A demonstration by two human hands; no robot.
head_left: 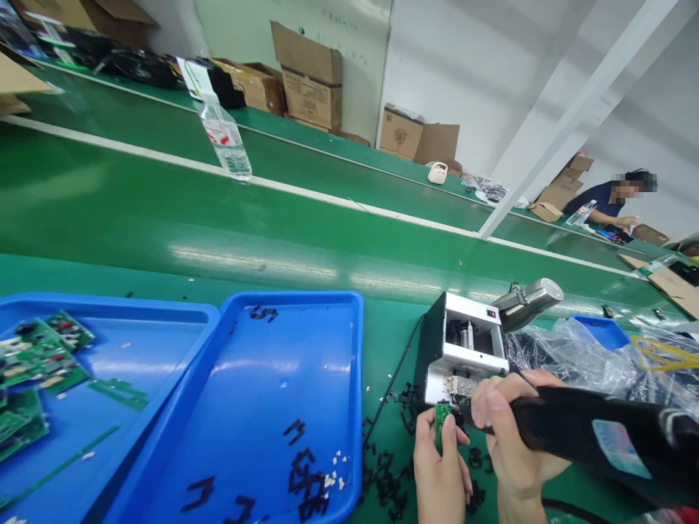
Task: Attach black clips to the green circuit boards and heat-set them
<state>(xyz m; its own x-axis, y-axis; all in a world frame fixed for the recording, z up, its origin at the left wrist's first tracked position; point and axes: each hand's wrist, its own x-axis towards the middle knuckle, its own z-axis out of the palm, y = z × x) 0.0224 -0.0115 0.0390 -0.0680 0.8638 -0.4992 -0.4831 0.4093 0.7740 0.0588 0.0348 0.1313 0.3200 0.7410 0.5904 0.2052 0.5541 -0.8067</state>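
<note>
Between thumb and fingers, my left hand (pixel 442 466) pinches a small green circuit board (pixel 443 422), held just in front of a silver and black screw feeder (pixel 470 356). My right hand (pixel 510 429) is wrapped round a black electric screwdriver (pixel 579 433) that lies nearly level. Its front end points left, close to the board and the feeder's outlet; whether it touches either I cannot tell. Small black plastic parts (pixel 385 480) are scattered on the green table beside my left hand.
Two blue trays stand at left: one tray (pixel 245 378) with black clips and white bits, the other (pixel 158 342) with green circuit boards (pixel 49 356). A metal cup (pixel 529 302) and plastic bags (pixel 573 356) are behind the feeder. A water bottle (pixel 225 142) and a person (pixel 601 204) are farther off.
</note>
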